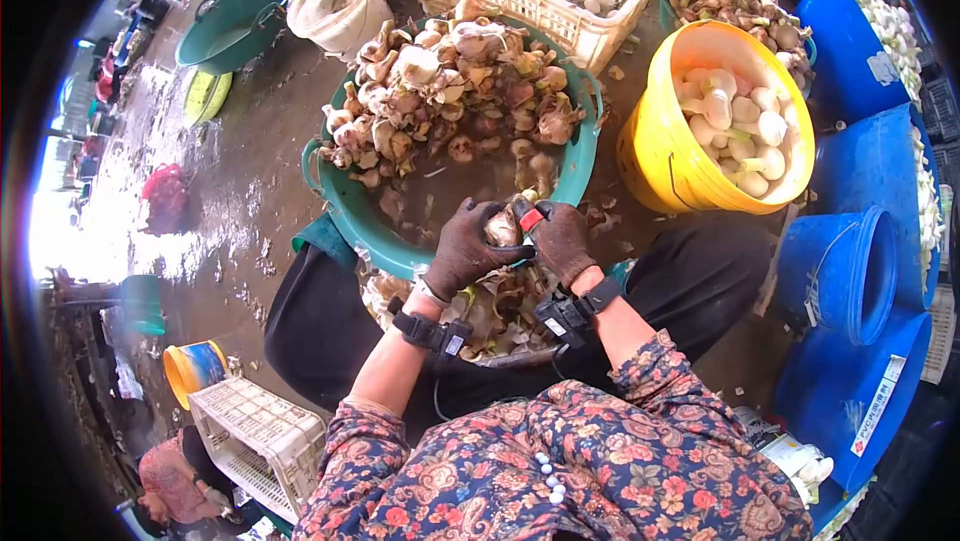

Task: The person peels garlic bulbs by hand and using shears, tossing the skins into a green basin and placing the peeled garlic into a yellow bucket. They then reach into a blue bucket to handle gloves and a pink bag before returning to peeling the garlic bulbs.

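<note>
Gloved in dark brown, my left hand [463,249] is closed around a garlic bulb [503,228] with its skin partly on. Against the top of that bulb, my right hand [562,241] has its fingers closed. A small red piece [531,220] shows at the right thumb; whether it is a band or part of a tool I cannot make out. Both hands are over the near rim of a green tub [590,156] with muddy water and a heap of unpeeled garlic [470,71]. Loose peelings [490,311] lie between my legs, below the hands.
A yellow bucket [650,151] of peeled white bulbs stands right of the tub. Behind are a cream crate [590,41] and a white bucket [340,11]. Blue buckets [825,271] line the right side. Wet floor [225,211] lies left; another person [180,481] is at lower left.
</note>
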Demonstrator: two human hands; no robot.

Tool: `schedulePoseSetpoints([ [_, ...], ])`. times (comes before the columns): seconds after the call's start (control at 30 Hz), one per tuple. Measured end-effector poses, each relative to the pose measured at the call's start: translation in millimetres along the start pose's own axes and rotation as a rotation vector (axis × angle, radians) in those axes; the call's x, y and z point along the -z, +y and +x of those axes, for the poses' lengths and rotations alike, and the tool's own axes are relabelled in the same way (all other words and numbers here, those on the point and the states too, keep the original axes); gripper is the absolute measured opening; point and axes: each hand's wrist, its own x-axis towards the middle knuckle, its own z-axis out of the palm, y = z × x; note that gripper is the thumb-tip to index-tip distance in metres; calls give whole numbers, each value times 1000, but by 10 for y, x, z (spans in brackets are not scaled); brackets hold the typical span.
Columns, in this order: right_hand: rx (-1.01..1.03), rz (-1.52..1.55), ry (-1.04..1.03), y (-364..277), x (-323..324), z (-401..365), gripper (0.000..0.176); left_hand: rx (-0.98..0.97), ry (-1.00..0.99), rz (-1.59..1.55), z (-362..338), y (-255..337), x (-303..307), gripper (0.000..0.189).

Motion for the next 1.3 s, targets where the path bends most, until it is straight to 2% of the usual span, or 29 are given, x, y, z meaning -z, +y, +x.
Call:
schedulePoseSetpoints([
  [0.07,93,39,-3,27,12,-61,37,48,-6,41,-57,78,27,60],
  [0.1,179,2,48,52,-15,-102,33,-19,-6,29,-70,59,20,57],
  [0.2,184,142,-38,170,-27,-147,27,-21,-33,-39,-143,65,22,54],
  [0.23,153,223,-83,239,-38,-130,25,102,-46,-238,-173,94,36,52],
  [0.27,156,225,-83,303,-52,-135,25,330,-186,-701,-212,109,85,49],
  [0.33,-81,839,-319,363,-46,-155,25,436,-251,-833,-245,262,236,46],
  [0.4,-97,865,-360,343,-14,-208,31,416,-188,-847,-304,278,111,48],
  [0.47,-356,941,-333,217,34,-256,41,390,-122,-859,-332,266,-26,51],
  [0.5,-452,951,-457,130,134,-304,49,360,-116,-925,-341,269,-79,56],
  [0.53,-455,954,-454,191,119,-312,49,330,-112,-995,-352,264,-128,62],
  [0.57,-180,898,-468,288,72,-325,48,319,-125,-885,-352,226,-140,71],
  [0.6,94,831,-481,314,54,-338,47,324,-123,-887,-345,262,-105,71],
  [0.63,-472,1164,-667,260,75,-270,39,218,-5,-566,-346,304,-50,74],
  [0.67,-477,1166,-674,327,29,-203,39,113,106,-243,-347,326,-10,78],
  [0.7,-297,917,-638,481,-61,-111,35,50,153,-245,-340,316,-18,69],
  [0.73,-120,668,-593,638,-182,-38,32,56,153,-242,-339,275,1,69],
  [0.8,-104,690,-548,735,-313,-12,30,82,-155,-46,-339,158,35,55],
  [0.83,40,413,-553,690,-230,-42,34,196,-187,-64,-341,122,-4,39],
  [0.87,182,133,-550,661,-170,-65,38,202,-189,-66,-361,84,-32,39],
  [0.9,61,301,-548,691,-212,-64,43,199,-188,-123,-371,64,-45,35],
  [0.93,59,301,-550,729,-224,-49,43,196,-187,-179,-381,42,-54,32],
  [1.0,207,260,-481,725,-202,-32,41,256,-204,-254,-416,10,-70,29],
  [1.03,206,260,-486,685,-158,-38,41,312,-218,-329,-438,-1,-72,27],
  [1.1,285,205,-600,592,-60,-51,39,392,-238,-410,-446,-20,-48,27],
  [1.13,287,204,-601,554,-26,-62,39,466,-259,-492,-442,-19,-39,27],
  [1.2,269,269,-678,515,14,-82,38,479,-252,-488,-449,46,7,27],
  [1.27,277,344,-655,511,6,-89,37,491,-247,-483,-465,130,18,27],
  [1.3,287,417,-632,513,-1,-85,36,500,-203,-637,-479,175,-9,25],
])
